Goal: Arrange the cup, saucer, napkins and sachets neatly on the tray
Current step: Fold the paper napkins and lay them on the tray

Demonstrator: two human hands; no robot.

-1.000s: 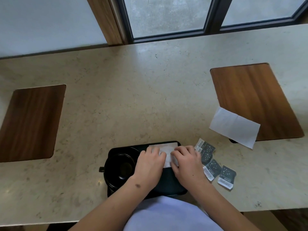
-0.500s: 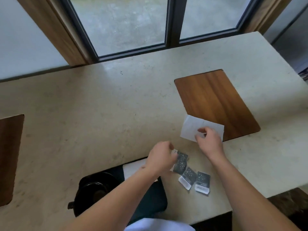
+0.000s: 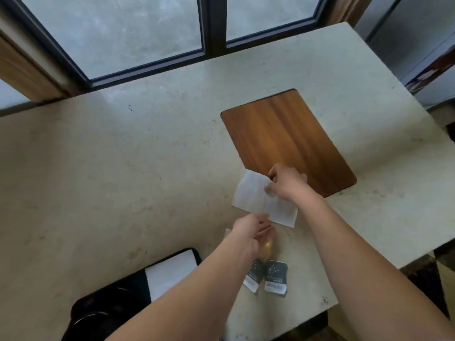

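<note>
Now pinching the second napkin [image 3: 261, 201] at centre frame with right hand [image 3: 286, 184], lifted since a moment ago; left hand [image 3: 253, 231] reaching in, fingers loose; tray [image 3: 189, 252] placement next.

A pale, mottled stone countertop [image 3: 123, 183] with an inset wooden panel [image 3: 288, 141] of rounded corners. Behind it, a dark-framed window [image 3: 214, 23] admits soft daylight onto the stone, with wooden trim [image 3: 22, 70] at the left.

The napkin [image 3: 261, 200] is plain white. The sachets [image 3: 275, 278] are dark grey with pale dots and white ends. The tray [image 3: 123, 289] is black, on a cream speckled countertop [image 3: 123, 168].
</note>
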